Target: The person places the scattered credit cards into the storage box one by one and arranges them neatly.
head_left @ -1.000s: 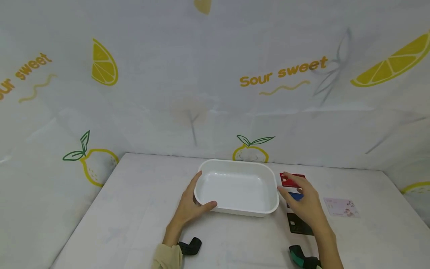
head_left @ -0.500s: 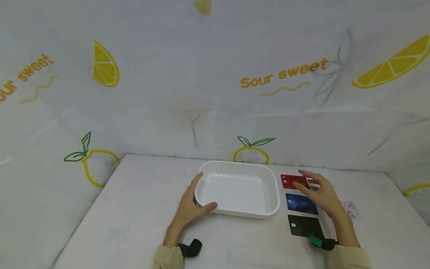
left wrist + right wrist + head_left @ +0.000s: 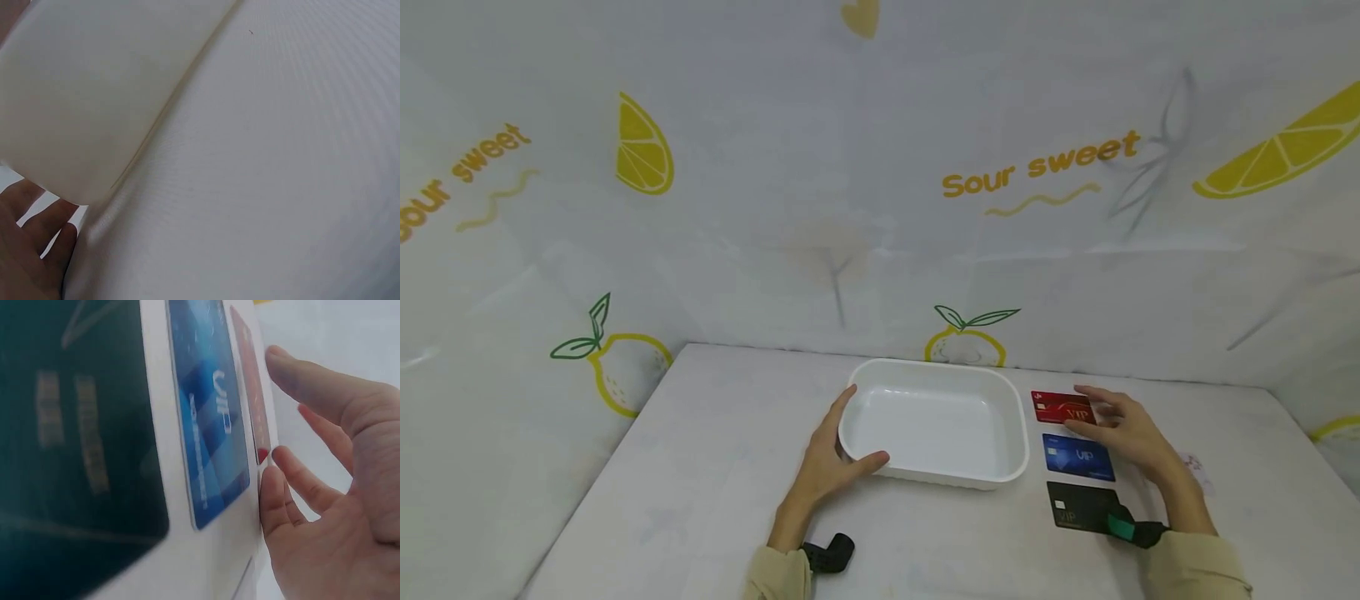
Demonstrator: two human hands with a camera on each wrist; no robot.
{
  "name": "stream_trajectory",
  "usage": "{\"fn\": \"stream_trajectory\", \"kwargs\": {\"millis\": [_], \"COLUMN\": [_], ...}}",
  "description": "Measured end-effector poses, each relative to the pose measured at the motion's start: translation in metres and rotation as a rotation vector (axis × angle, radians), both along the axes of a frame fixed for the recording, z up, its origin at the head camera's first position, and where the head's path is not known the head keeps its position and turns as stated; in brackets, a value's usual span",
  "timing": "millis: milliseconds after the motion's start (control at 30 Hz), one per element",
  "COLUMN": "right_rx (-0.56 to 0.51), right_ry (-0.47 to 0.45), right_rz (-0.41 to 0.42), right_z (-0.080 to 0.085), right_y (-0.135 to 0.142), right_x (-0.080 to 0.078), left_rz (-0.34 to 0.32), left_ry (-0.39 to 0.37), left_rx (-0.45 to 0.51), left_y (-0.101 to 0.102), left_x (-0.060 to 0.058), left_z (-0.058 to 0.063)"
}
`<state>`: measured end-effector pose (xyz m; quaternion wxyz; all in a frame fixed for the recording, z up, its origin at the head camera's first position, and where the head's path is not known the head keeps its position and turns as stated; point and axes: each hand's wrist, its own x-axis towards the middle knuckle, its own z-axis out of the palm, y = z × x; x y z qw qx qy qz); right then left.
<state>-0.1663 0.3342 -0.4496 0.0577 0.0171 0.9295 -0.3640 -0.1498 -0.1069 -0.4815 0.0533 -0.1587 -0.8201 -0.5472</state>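
A white rectangular plastic tray (image 3: 934,429) stands mid-table. My left hand (image 3: 827,458) holds its near left corner, thumb over the front rim and fingers along the left side. In the left wrist view, fingertips touch the tray's outer wall (image 3: 94,106). To the tray's right, a red VIP card (image 3: 1057,407), a blue VIP card (image 3: 1075,457) and a black VIP card (image 3: 1075,506) lie in a column. My right hand (image 3: 1131,433) is at the red card's right end, thumb and fingers spread apart, nothing held. The right wrist view shows the fingertips down by the red card (image 3: 251,381).
A pale pink card (image 3: 1195,471) with a floral print lies right of my right wrist, mostly hidden by it. Behind the white table (image 3: 700,467) rises a white lemon-printed cloth (image 3: 790,167). Black straps with small modules sit on both wrists.
My right hand has moved right from beside the tray's edge to the red card's right end, uncovering the three VIP cards and covering much of the pink one. The left hand stays on the tray.
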Motion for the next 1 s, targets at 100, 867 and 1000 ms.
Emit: {"fn": "stream_trajectory", "kwargs": {"millis": [100, 867, 1000], "right_rx": [0.018, 0.091, 0.1], "right_ry": [0.001, -0.132, -0.142], "right_rz": [0.033, 0.067, 0.076], "right_z": [0.0, 0.009, 0.01], "right_y": [0.003, 0.012, 0.013], "right_x": [-0.003, -0.015, -0.018], "left_rz": [0.003, -0.001, 0.005], "left_ry": [0.001, 0.008, 0.011], "left_rx": [0.004, -0.001, -0.01], "left_y": [0.0, 0.0, 0.0], "left_x": [0.0, 0.0, 0.0], "left_z": [0.001, -0.001, -0.001]}}
